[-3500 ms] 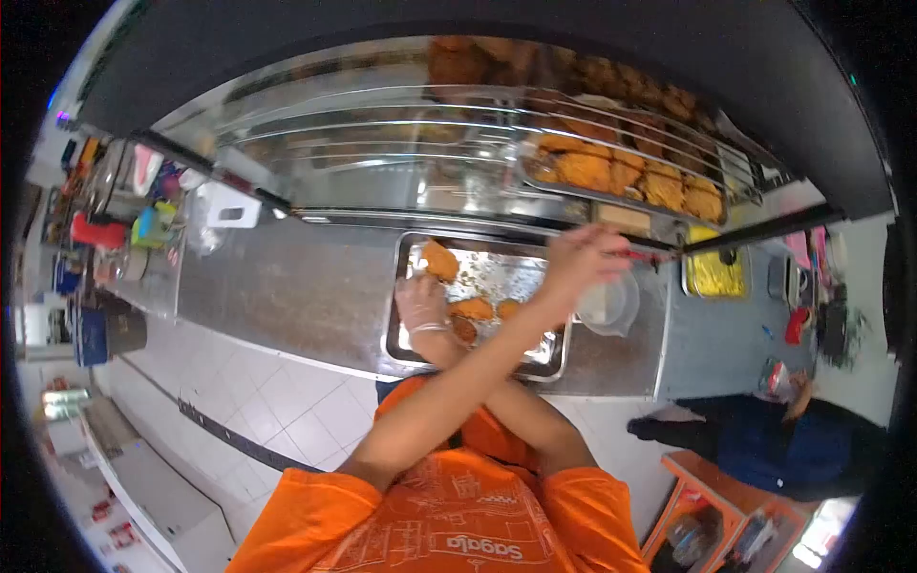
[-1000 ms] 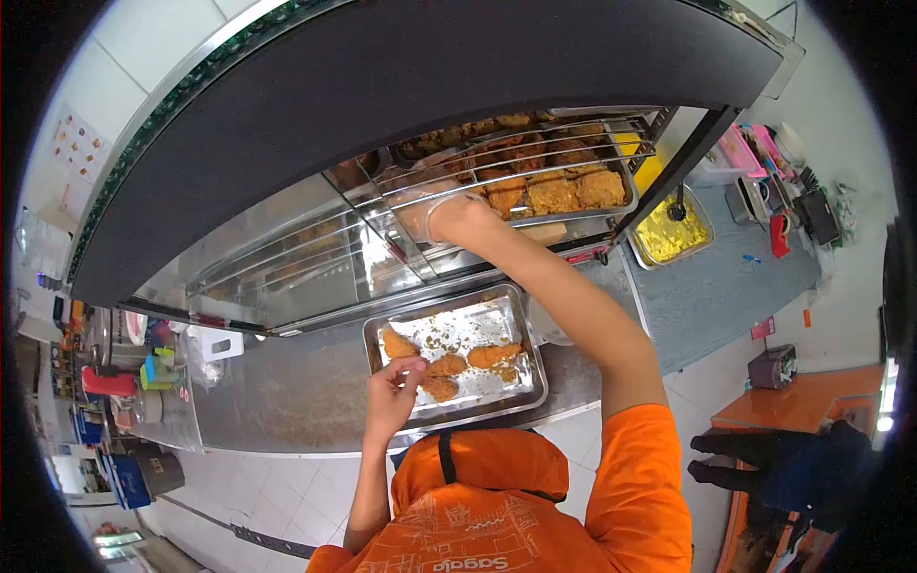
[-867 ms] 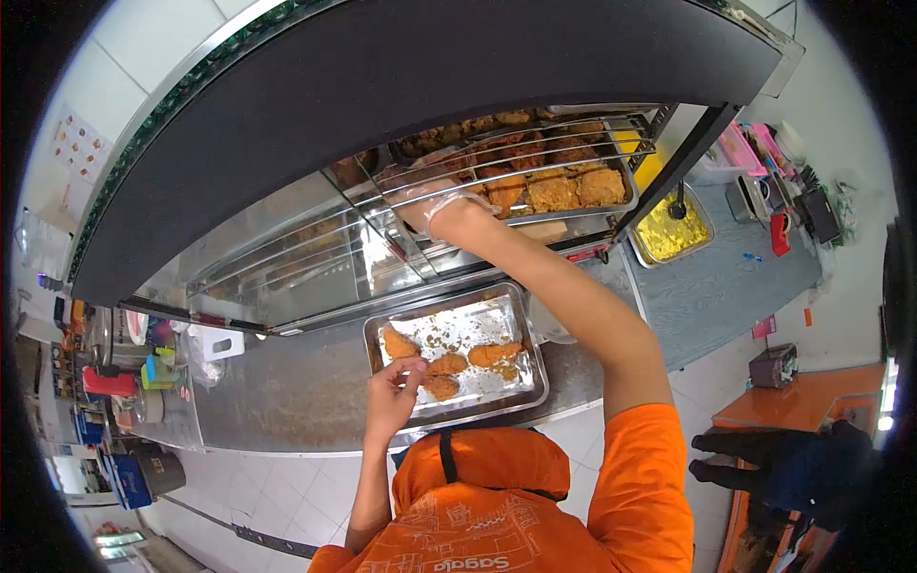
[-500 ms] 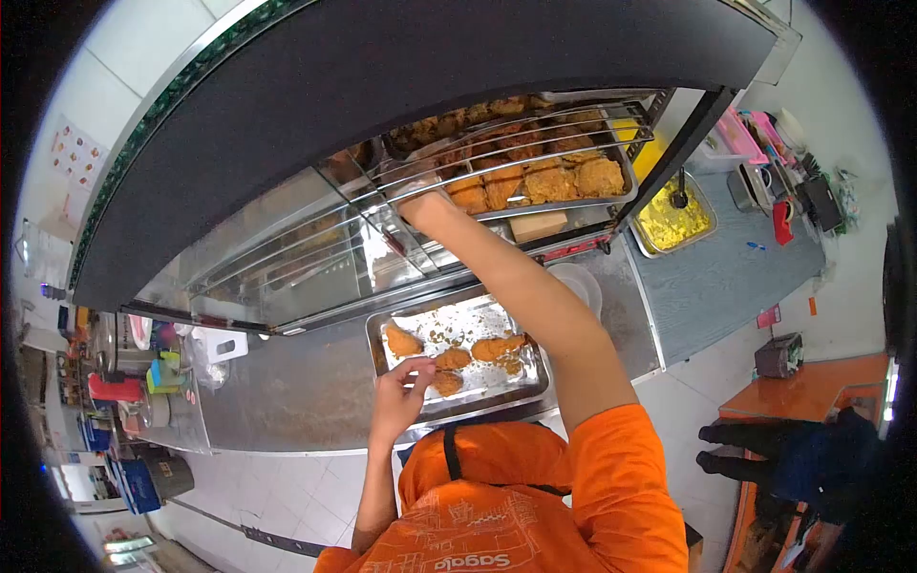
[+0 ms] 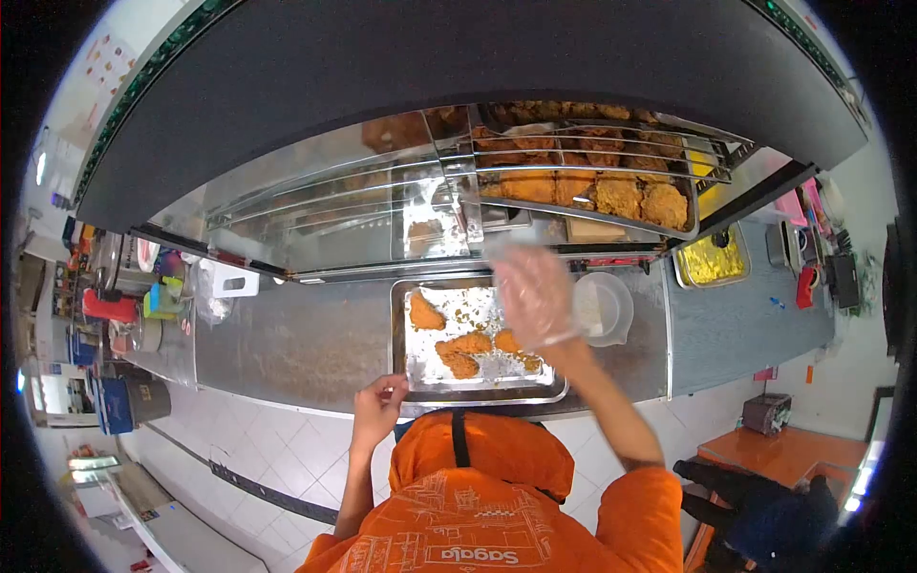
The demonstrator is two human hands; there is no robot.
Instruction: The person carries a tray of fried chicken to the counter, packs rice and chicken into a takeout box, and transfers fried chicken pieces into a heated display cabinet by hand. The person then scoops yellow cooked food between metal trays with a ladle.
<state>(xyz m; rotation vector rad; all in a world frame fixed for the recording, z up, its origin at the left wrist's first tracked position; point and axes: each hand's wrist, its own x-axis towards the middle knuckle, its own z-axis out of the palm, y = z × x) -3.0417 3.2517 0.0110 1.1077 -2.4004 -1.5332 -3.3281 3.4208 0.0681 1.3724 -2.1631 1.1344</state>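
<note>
My left hand (image 5: 379, 403) is at the near left corner of a shallow metal tray (image 5: 554, 390). Its fingers are curled together on the tray's rim. Inside the tray lie several pieces of fried chicken (image 5: 426, 313) among scattered crumbs. My right hand (image 5: 531, 294), in a clear plastic glove, is above the tray's right side and hides part of it. Motion smears its fingers, so I cannot make out anything in them. Beyond it, a larger tray of fried chicken (image 5: 619, 196) sits behind wire bars in the display cabinet.
The cabinet's dark top (image 5: 458, 57) overhangs the counter (image 5: 296, 334). A round translucent tub (image 5: 604, 307) stands right of the tray. Farther right is a metal pan of yellow food (image 5: 712, 258). A white cutting board (image 5: 234, 279) and a red object (image 5: 110, 306) are at left.
My right hand has come out of the cabinet, back over the tray. The left hand has shifted from beside the chicken pieces to the tray's near left corner. The view has turned slightly.
</note>
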